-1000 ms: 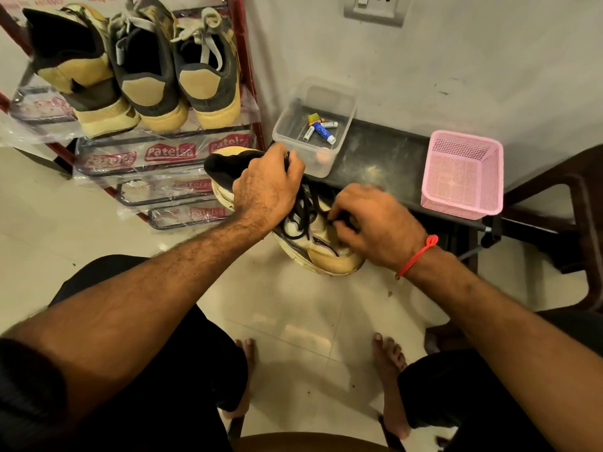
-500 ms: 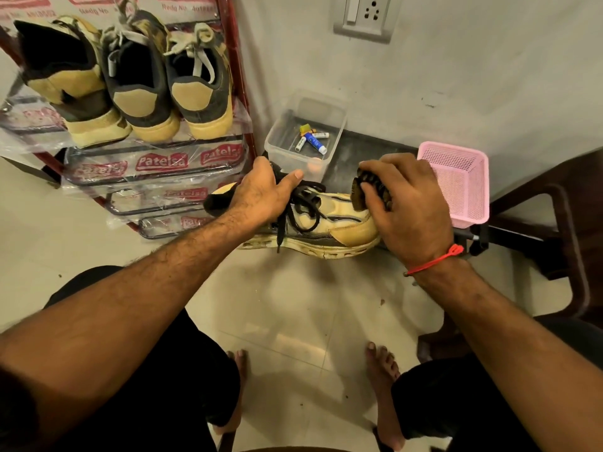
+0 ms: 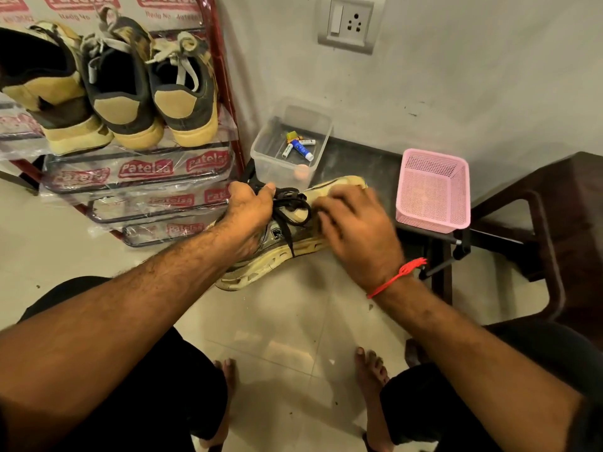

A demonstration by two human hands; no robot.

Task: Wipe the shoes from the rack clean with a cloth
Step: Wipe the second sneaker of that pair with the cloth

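Item held: 1 worn yellow-and-grey shoe (image 3: 280, 243) with black laces (image 3: 290, 203), tipped on its side above the tiled floor (image 3: 293, 337), sole edge facing the camera, toe pointing right toward the dark low bench (image 3: 355, 164). Left hand (image 3: 249, 212): fingers and thumb curled around the shoe's collar and lace area, gripping it. Right hand (image 3: 355, 230): laid over the toe end, blurred, fingers bent against the upper; whether a cloth is under it cannot be told. Red thread band (image 3: 396, 277) on the right wrist. Shoe rack (image 3: 225, 76), left: plastic-wrapped shelves, 3 tan-and-dark shoes (image 3: 127, 93) on the upper shelf, heels outward. On the bench: 1 clear plastic tub (image 3: 274, 164) holding small batteries and a blue tube; 1 pink mesh basket (image 3: 432, 190), well apart from the tub. Wall socket (image 3: 350, 22) above.
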